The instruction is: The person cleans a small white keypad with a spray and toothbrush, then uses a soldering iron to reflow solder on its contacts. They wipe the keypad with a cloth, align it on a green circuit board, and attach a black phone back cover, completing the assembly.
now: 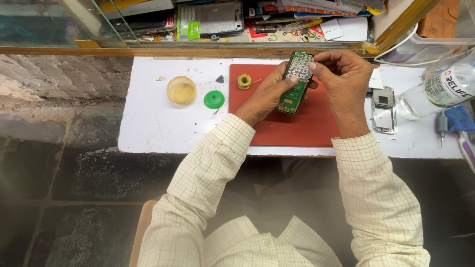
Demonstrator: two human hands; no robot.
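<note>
While held over red mat (pixel 307 123), seen from head cam:

Board: green phone circuit board (pixel 295 83) w/ white keypad sheet on upper part; tilted, raised just above red mat's upper middle, not touching it.

L hand: left hand (pixel 266 95) cups board from left & below, over red mat's upper left; thumb pressed on keypad face, fingers curled behind, closed on board.

R hand: right hand (pixel 342 79) above red mat's upper right; thumb & forefinger pinched on board's top right corner, at keypad edge; rest of fingers bent.

Solder spool: small yellowish wire spool (pixel 244 81) on red mat's top left corner, loose end pointing right.

Green cap: round green lid (pixel 213 99) just left of red mat, on white tabletop (pixel 153 123).

Tub: open round yellowish tub (pixel 181 90) further left of red mat, beyond green lid.

Phone shell: silver phone housing (pixel 384 110) just right of red mat, flat on tabletop.

Bottle: clear plastic bottle (pixel 440 89) lying well right of red mat, past housing.

Tool: small grey-handled driver (pixel 441 126) right of red mat, below bottle, on blue cloth (pixel 460 118).

Glass case: glass counter (pixel 222 22) behind red mat, packed w/ boxes & papers.

Sleeves: cream checked shirt cuffs at red mat's near edge.
</note>
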